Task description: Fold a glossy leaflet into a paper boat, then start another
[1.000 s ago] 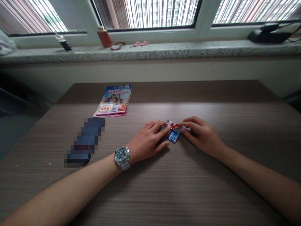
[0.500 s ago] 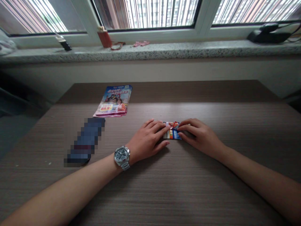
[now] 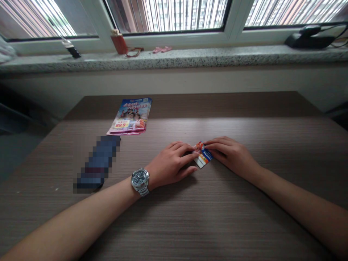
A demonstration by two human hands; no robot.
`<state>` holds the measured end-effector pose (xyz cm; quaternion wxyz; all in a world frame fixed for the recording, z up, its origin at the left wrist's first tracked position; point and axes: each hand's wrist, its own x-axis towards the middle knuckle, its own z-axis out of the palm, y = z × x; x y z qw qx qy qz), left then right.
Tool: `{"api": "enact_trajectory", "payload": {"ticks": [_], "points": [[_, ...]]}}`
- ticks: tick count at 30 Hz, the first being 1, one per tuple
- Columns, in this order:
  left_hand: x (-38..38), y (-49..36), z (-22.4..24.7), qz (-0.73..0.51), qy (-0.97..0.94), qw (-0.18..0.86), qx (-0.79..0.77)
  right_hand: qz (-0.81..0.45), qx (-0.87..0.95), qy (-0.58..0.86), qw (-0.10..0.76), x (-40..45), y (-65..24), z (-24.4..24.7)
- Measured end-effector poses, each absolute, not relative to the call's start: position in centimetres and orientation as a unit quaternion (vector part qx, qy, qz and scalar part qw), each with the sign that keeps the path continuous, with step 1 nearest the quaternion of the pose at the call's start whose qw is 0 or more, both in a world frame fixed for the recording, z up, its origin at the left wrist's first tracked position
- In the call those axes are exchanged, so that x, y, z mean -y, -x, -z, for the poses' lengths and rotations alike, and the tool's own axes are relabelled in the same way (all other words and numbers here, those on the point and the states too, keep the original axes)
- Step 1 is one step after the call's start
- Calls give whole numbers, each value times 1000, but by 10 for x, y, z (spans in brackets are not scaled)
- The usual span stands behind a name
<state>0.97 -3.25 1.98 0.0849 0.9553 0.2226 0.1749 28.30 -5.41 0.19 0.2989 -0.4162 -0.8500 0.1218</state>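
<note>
A small folded piece of colourful printed paper [image 3: 203, 158] lies on the brown table [image 3: 174, 210], turned at a slant between my two hands. My left hand [image 3: 174, 161], with a metal watch on the wrist, rests at the paper's left side, its fingertips touching it and its thumb apart from the fingers. At the upper right edge of the paper is my right hand [image 3: 232, 154], its fingers pressed together on that edge. The tips of the right fingers partly cover the paper.
A stack of printed flyers [image 3: 132, 117] lies at the back left, with a blurred-out dark blue object [image 3: 98, 163] in front of it. On the stone windowsill [image 3: 206, 58] stand a red case [image 3: 119, 43] and a black device with cables [image 3: 310, 38].
The paper has turned from lying square to a slant, with a corner now pointing towards me. My left fingers have shifted slightly, and my right fingers have drawn closer together.
</note>
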Motion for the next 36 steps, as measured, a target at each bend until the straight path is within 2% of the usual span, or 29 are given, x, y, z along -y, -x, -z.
{"api": "enact_trajectory", "payload": {"ticks": [16, 32, 36], "points": [[34, -9, -22, -159, -960, 109, -205, -85, 851, 426, 296, 56, -276, -3], [32, -10, -22, -166, -963, 144, -156, -105, 856, 402, 308, 57, -276, -4], [32, -9, -21, -201, -954, 143, -172, -120, 852, 407, 307, 59, -275, -4]]}}
